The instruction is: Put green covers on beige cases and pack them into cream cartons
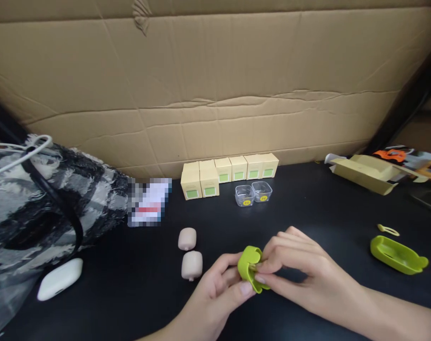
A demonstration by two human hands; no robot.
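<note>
My left hand [224, 286] is closed round a bright green silicone case cover [249, 265], thumb in front and fingers behind. The cover's opening is turned toward my right hand [302, 267]. My right thumb and fingertips are pinched together at that opening, over a small yellowish bit that they mostly hide. Further right lies another green silicone piece [400, 255], hollow side up, with a small pale yellow loop strap [389, 230] just behind it. Two pale pink rounded cases [187, 239] rest to the left of my left hand.
Several small cream boxes [210, 180] stand in a row by the cardboard wall [215, 61], with two clear plastic cups [244, 195] before them. A white earphone case [60, 279] and a checked bundle [90, 189] lie left. An opened cream carton [364, 173] sits far right.
</note>
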